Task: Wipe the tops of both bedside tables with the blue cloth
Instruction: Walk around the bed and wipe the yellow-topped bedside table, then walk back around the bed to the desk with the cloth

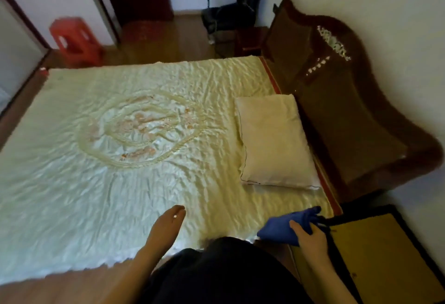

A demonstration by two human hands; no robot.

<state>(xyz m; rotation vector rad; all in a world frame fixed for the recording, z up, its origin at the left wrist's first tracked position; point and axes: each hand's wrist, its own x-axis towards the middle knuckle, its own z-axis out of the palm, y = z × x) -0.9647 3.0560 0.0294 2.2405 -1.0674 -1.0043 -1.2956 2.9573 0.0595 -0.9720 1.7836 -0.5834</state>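
The blue cloth (281, 227) hangs bunched over the near right corner of the bed, gripped by my right hand (307, 236). Just right of that hand is the near bedside table (375, 253), with a tan top and a dark rim. The far bedside table (250, 41), dark red-brown, stands beyond the bed beside the headboard's far end. My left hand (169, 223) hovers over the bedspread near the bed's front edge, fingers held together and holding nothing.
A cream quilted bedspread (120, 135) covers the bed, with a white pillow (274, 142) against the dark carved headboard (337, 91). A red plastic stool (74, 41) and a black chair (224, 17) stand on the wooden floor beyond the bed.
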